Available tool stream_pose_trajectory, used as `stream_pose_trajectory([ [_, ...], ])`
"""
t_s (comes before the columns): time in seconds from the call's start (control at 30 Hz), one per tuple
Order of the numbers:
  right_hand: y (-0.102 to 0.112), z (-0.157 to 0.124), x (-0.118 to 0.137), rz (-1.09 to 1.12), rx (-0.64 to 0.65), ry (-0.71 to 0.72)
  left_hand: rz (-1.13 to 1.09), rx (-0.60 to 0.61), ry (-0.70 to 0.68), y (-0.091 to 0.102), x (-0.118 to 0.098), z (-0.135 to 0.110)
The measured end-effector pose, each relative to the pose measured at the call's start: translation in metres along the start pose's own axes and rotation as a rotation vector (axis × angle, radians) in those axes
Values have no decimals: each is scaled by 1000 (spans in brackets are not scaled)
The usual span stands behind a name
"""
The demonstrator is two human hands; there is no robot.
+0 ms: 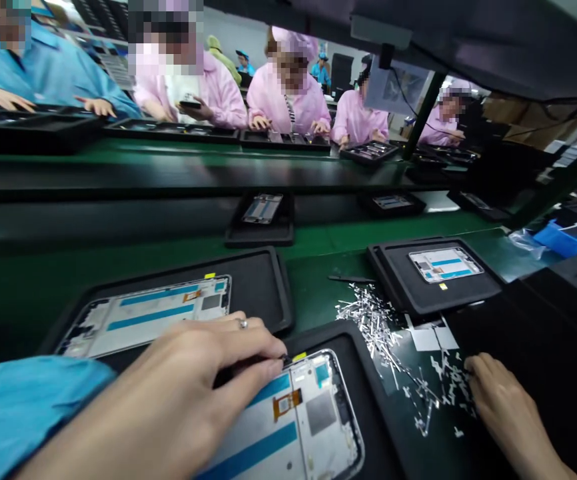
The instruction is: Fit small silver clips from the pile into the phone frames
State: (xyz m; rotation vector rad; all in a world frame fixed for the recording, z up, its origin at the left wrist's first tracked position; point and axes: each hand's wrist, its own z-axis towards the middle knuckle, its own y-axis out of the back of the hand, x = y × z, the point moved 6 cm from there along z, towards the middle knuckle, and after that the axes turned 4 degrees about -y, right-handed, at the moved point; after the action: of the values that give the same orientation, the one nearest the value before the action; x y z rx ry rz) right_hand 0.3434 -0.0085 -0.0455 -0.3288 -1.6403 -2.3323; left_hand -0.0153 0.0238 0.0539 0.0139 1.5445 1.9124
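My left hand (193, 373) reaches over the nearest phone frame (313, 433), thumb and fingertips pinched together at its upper edge beside a yellow tab (300, 358). Whatever lies between the fingertips is too small to name. Blue strips and an orange flex cable (287, 404) show on the silver frame, which rests on a black foam tray (368, 413). Behind the hand, a second phone frame (153, 310) lies on another black tray (263, 287). My right hand (506, 403) is low at the right, fingers curled beside scattered small silver-white pieces (451, 383); its fingertips are partly hidden.
A heap of thin silver pieces (371, 323) covers the green bench near dark tweezers (351, 279). Another phone frame (446, 265) lies on stacked trays at right. Beyond the conveyor (168, 170), several co-workers sit at trays. A dark shelf (493, 47) overhangs the upper right.
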Motion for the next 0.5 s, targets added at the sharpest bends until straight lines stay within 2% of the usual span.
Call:
stream_pose_trajectory([
  [0.07, 5, 4, 12, -49, -11, 40, 67, 43, 20, -9, 6, -10],
  [0.13, 13, 10, 33, -83, -37, 101, 109, 41, -17, -12, 5, -16],
  [0.23, 30, 17, 88, -58, -94, 350, 100, -12, -99, -9, -7, -14],
  [0.3, 42, 20, 131, 18, -122, 539, 0, -34, -81, -5, -13, -5],
  [0.37, 45, 23, 170, 87, -32, 675, -167, 2, -48, -5, -20, 7],
  [0.43, 46, 30, 198, 160, 54, 701, -289, 20, -42, -4, -27, 16],
  [0.5, 42, 38, 215, 273, 184, 640, -333, -36, -112, -1, -38, 20],
])
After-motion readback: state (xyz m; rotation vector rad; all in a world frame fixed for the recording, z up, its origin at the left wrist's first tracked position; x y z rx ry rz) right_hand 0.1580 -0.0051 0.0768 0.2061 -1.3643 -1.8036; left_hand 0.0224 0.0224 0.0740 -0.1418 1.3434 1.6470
